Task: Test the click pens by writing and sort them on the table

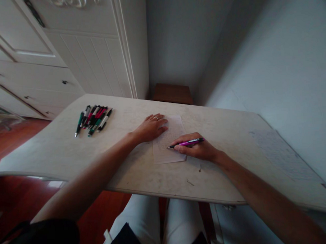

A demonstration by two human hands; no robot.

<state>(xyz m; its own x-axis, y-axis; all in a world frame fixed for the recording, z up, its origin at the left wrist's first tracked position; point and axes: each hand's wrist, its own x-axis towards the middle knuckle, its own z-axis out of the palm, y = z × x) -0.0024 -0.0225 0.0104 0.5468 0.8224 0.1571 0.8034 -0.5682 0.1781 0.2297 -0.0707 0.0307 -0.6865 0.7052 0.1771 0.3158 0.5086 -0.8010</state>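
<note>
A sheet of paper (164, 156) with faint handwriting lies on the white table in front of me. My right hand (198, 147) grips a purple pen (188, 142) with dark ends, its tip at the lower middle of the sheet. Flat on the upper left part of the paper rests my left hand (152, 128), fingers stretched out and a ring on one of them. Part of the sheet is hidden beneath both hands.
A pile of several pens (94, 119), green, red, black and white, lies on the table's (58, 148) left side. At the right edge, written sheets (283, 154) lie by the wall. White cabinets (95, 60) and a brown wooden box-like piece (172, 94) stand beyond the table.
</note>
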